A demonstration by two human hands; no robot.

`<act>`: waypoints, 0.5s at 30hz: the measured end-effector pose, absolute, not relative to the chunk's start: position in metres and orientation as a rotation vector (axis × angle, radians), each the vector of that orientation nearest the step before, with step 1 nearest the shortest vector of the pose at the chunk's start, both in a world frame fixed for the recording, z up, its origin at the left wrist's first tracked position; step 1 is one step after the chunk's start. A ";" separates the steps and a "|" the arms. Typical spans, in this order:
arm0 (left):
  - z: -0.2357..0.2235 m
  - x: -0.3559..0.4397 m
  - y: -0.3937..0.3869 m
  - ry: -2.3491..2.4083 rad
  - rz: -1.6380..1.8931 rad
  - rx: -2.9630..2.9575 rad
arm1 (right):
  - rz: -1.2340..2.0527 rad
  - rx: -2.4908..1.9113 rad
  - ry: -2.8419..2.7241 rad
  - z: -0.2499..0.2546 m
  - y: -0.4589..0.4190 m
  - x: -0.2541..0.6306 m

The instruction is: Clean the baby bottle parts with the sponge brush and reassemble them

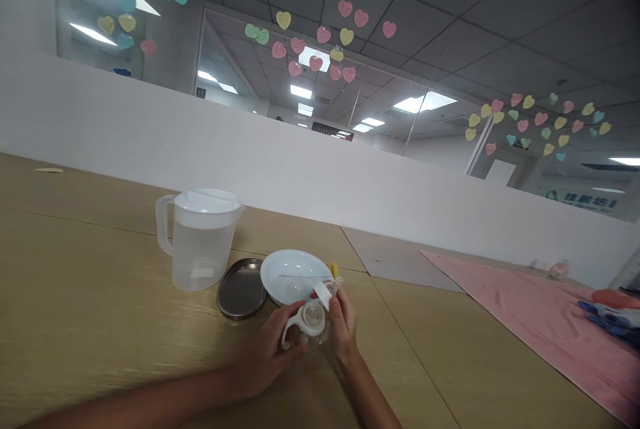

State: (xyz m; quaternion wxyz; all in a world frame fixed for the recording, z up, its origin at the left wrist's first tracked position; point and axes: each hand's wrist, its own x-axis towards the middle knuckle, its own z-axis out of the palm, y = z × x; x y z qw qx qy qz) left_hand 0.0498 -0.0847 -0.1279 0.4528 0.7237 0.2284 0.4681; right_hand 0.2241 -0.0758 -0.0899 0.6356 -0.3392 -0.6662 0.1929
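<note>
My left hand is closed around a white ring-shaped piece with a translucent round centre and a curved side handle, like part of a small baby bottle or sippy cup. My right hand, just to its right, pinches a small clear nozzle-like piece with a flat white strip. The two held pieces are close together; I cannot tell whether they touch. Directly beyond the hands stands a white bowl with a small clear item inside. Something yellow shows at the bowl's right edge, partly hidden.
A lidded translucent pitcher holding clear liquid stands at left. Between it and the bowl lies a round dark metal tray. Pink cloth covers the table's right side, with a blue and orange object on it. A white partition rises behind.
</note>
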 end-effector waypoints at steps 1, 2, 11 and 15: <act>-0.126 0.050 -0.085 0.591 1.151 1.811 | 0.375 -0.762 -1.556 -0.089 -0.078 0.224; -0.124 0.049 -0.086 0.621 1.146 1.836 | 0.293 -0.758 -1.600 -0.088 -0.080 0.224; -0.109 0.048 -0.093 0.643 1.114 1.849 | -0.338 -0.736 -1.770 -0.083 -0.087 0.218; -0.113 0.048 -0.092 0.676 1.100 1.878 | -0.393 -0.775 -1.659 -0.089 -0.084 0.216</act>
